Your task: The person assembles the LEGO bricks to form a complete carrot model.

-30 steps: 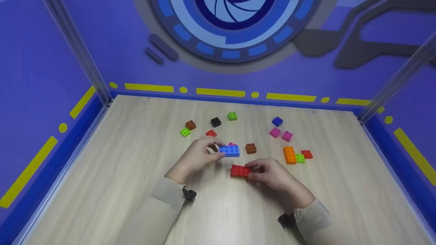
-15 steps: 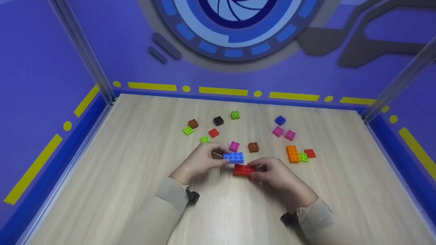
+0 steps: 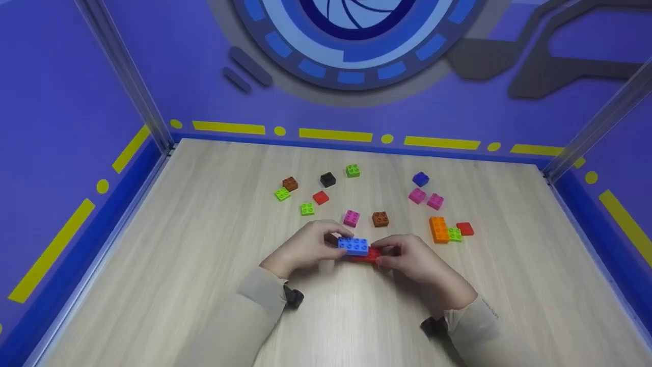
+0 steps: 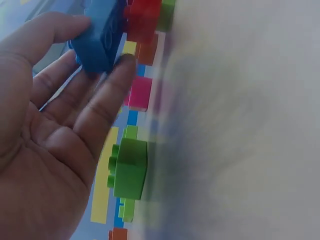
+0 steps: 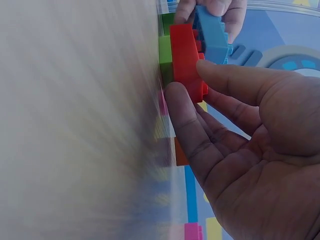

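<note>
In the head view my left hand [image 3: 304,248] pinches a blue toy brick [image 3: 353,246] with two rows of studs, by its left end. My right hand [image 3: 416,261] grips the right end of a red brick [image 3: 374,255] between thumb and fingers. The blue brick sits over the red one and hides much of its top. From the right wrist the blue brick [image 5: 211,37] looks tilted against the studs of the red brick [image 5: 185,62]; whether they are joined I cannot tell. Green [image 5: 165,60] shows beside the red brick, under or behind it.
Beyond the hands lie a pink brick [image 3: 351,218], a brown brick [image 3: 380,219], a green brick [image 3: 307,209] and a red brick [image 3: 320,198]. An orange brick [image 3: 438,230] lies at right. Blue-purple walls [image 3: 356,120] enclose the wooden table [image 3: 214,204].
My left hand has brought the blue brick toward me and down over the red one. The right hand holds the red brick in nearly the same place. The head view has shifted slightly.
</note>
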Tool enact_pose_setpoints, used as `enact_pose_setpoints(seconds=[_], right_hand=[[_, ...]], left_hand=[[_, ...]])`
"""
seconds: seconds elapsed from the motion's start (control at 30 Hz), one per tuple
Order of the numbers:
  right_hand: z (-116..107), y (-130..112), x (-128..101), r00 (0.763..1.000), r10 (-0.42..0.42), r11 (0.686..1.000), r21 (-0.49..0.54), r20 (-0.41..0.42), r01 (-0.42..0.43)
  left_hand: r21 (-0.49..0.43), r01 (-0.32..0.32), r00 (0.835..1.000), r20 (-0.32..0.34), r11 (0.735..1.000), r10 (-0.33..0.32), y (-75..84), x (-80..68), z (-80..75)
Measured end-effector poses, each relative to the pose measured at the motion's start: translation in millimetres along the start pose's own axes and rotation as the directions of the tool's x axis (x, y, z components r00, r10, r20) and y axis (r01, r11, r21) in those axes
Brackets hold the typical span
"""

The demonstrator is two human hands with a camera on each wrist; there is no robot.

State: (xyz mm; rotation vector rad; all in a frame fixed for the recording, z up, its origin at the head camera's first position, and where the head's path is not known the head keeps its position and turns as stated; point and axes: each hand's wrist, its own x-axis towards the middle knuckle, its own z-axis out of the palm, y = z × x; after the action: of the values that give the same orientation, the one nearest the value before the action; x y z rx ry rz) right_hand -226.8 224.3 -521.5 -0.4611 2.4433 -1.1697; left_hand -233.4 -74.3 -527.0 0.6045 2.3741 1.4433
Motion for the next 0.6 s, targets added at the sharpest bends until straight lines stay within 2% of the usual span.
enact_pose_setpoints(seconds=[0.13,0.23,0.43,0.6], right_hand=[[0,-1,1,1.000,0.011,1.000,0.010,0.006,-0.011],[0,-1,1,1.000,0.019,1.000,0.007,0.003,-0.019],[0,1,0,1.000,0.001,1.000,0.010,0.006,-0.001],[0,1,0,1.000,-0.004,1.000,0.011,0.004,0.004]], left_hand=[[0.052,-0.036,0.999,0.015,0.998,0.035,0.5,1.8,4.9],[0.062,-0.024,1.000,0.008,0.998,0.023,1.0,3.3,10.0],[0.023,0.011,0.999,-0.042,1.000,-0.010,2.5,4.3,19.5],[-0.024,0.037,0.999,-0.034,0.999,-0.038,5.8,3.3,21.4]])
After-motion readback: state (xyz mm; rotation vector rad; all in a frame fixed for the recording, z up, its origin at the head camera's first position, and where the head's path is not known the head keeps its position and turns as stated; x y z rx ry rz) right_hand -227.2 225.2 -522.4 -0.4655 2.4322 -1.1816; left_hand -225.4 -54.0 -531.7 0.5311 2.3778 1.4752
